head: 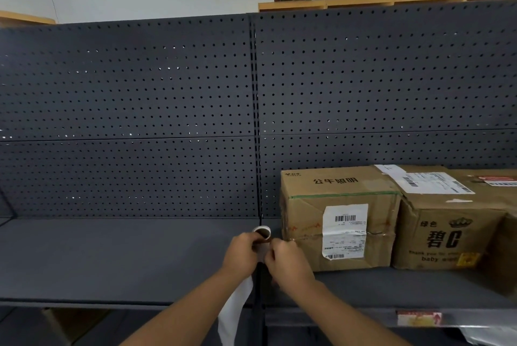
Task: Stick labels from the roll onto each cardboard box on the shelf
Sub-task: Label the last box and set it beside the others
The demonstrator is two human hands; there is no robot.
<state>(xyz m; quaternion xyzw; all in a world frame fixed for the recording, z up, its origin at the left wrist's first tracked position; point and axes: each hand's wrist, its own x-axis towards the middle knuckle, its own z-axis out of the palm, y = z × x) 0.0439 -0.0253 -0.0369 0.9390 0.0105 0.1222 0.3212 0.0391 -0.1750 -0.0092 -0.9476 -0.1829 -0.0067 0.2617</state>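
My left hand (241, 254) grips the label roll (262, 232), a small white roll with a brown core, held over the dark shelf (126, 256). My right hand (288, 260) pinches at the roll's side, fingers curled against it. A white strip of backing paper (236, 309) hangs down below my left hand. Right of my hands stands a cardboard box (340, 220) with a white barcode label on its front. Beside it sits a second cardboard box (444, 222) with black print and a shipping label on top.
A dark grey pegboard back panel (140, 110) rises behind the shelf. A third box edge (503, 256) shows at the far right. A lower shelf (419, 320) carries a small tag on its front rail. Wooden shelving (363, 3) tops the panel.
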